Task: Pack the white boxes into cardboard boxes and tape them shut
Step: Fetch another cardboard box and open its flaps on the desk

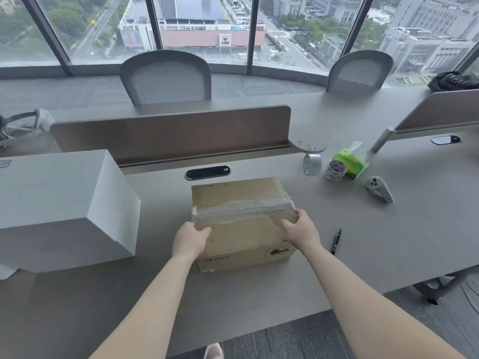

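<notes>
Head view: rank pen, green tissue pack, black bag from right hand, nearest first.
1. pen, just right of the right hand, which grips the cardboard box.
2. green tissue pack, farther back, right.
3. black bag, far back right.

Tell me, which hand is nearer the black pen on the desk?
Right. The right hand grips the right edge of the cardboard box, just left of the pen; the left hand grips its left edge, farther off.

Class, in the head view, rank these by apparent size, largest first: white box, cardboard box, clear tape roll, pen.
1. white box
2. cardboard box
3. clear tape roll and pen: too alike to rank.
</notes>
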Demonstrator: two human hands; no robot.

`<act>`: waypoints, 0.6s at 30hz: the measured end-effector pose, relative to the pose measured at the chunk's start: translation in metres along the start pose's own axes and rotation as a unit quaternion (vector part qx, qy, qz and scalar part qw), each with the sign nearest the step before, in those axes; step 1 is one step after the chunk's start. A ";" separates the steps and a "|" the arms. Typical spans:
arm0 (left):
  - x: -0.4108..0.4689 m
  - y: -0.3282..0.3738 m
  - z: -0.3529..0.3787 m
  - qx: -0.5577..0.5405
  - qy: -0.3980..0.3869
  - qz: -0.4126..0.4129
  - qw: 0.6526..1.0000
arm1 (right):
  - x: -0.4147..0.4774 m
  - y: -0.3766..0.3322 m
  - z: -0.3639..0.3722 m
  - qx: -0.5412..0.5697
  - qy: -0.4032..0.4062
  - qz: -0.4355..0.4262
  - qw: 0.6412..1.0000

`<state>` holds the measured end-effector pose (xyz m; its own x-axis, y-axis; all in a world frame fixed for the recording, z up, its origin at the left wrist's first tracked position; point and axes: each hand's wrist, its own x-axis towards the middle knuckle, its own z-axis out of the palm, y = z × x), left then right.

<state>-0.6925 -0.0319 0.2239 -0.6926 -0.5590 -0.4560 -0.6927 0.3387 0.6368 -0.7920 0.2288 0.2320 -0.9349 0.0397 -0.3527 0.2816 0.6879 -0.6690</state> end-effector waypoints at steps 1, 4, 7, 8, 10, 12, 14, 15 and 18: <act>-0.005 0.001 0.000 -0.016 0.007 0.005 1.000 | 0.000 0.001 -0.002 0.012 0.002 -0.004 1.000; -0.017 0.007 0.001 -0.047 0.035 0.021 0.998 | -0.001 0.008 -0.011 0.052 0.002 -0.017 0.999; -0.032 0.015 -0.002 -0.055 0.071 0.030 0.995 | -0.003 0.011 -0.027 0.085 0.001 -0.027 0.996; -0.037 0.017 -0.003 -0.060 0.083 0.034 0.994 | -0.005 0.011 -0.033 0.094 0.003 -0.030 0.995; -0.049 0.020 -0.007 -0.070 0.105 0.037 0.991 | -0.010 0.013 -0.043 0.103 0.007 -0.035 0.994; -0.064 0.025 -0.010 -0.068 0.118 0.033 0.990 | -0.014 0.013 -0.051 0.106 0.012 -0.041 0.993; -0.081 0.028 -0.012 -0.043 0.126 0.033 0.991 | -0.020 0.016 -0.060 0.108 0.019 -0.048 0.993; -0.088 0.027 -0.013 -0.019 0.128 0.033 0.991 | -0.024 0.016 -0.064 0.104 0.023 -0.049 0.993; -0.096 0.017 -0.014 0.052 0.108 0.019 0.993 | -0.033 0.022 -0.073 0.048 0.009 -0.058 0.997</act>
<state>-0.6355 0.0172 0.2872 -0.6667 -0.6900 -0.2817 -0.6920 0.4327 0.5779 -0.7709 0.2951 0.2767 -0.9659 -0.0234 -0.2577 0.1890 0.6165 -0.7644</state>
